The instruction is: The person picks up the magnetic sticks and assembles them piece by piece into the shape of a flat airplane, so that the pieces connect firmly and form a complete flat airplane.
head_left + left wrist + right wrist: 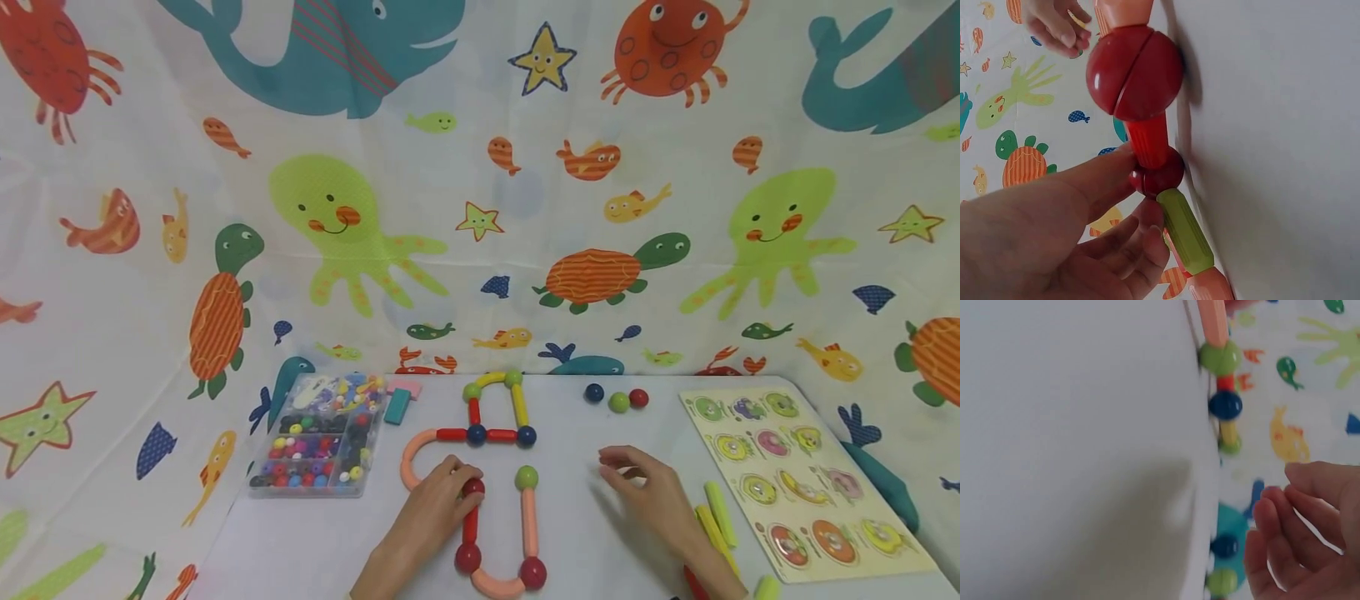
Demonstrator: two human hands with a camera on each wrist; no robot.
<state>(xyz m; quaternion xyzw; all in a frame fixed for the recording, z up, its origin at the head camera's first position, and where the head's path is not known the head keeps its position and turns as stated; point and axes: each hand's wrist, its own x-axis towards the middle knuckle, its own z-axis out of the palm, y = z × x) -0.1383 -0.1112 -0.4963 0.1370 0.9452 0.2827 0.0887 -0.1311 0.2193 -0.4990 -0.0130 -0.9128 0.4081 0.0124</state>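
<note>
Left hand (pixel 431 512) grip pinches red ball (pixel 473 487); steady red rod (pixel 470 525) beneath. Right hand (pixel 652 496) grip loose, empty, above desk (pixel 315 542).

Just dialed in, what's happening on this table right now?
A person is building a figure from magnetic sticks and balls on the white table. The left hand pinches the red ball atop a red stick in the lower loop. The right hand rests on the table, relaxed, holding nothing. A bead box, three loose balls and a peg puzzle board lie around.
</note>
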